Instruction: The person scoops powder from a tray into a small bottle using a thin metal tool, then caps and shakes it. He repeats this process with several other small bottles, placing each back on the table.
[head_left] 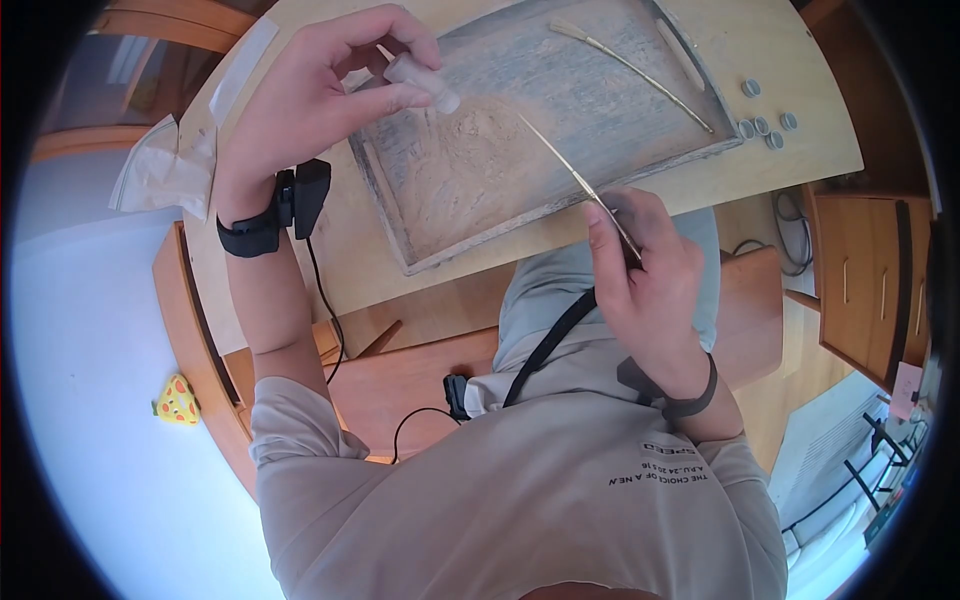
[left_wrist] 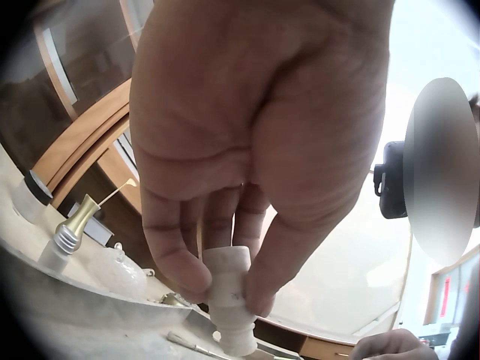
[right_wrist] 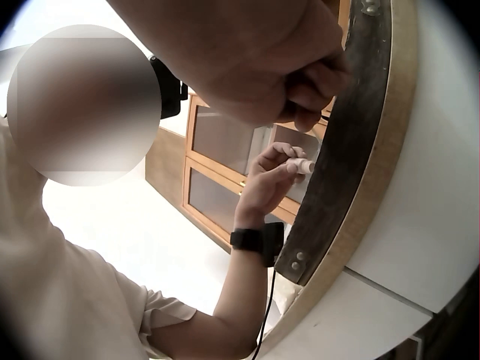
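My left hand (head_left: 325,95) pinches a small whitish turned piece (left_wrist: 229,285) between thumb and fingers. In the left wrist view it is cylindrical, with a ringed, narrower lower end. It hangs over the left part of a dusty, dark-framed tray (head_left: 375,205). My right hand (head_left: 655,265) grips the dark handle of a thin, pointed metal tool (head_left: 575,175) near the tray's front edge. The tool's tip points up and left toward the whitish piece, apart from it. Brown powder (head_left: 465,150) lies heaped in the tray below the piece.
A long brush (head_left: 635,72) lies in the tray at the right. Several small round caps (head_left: 750,88) sit on the table right of it. A crumpled plastic bag (head_left: 165,180) is at the table's left edge. A gold-necked bottle (left_wrist: 77,217) stands beyond the tray.
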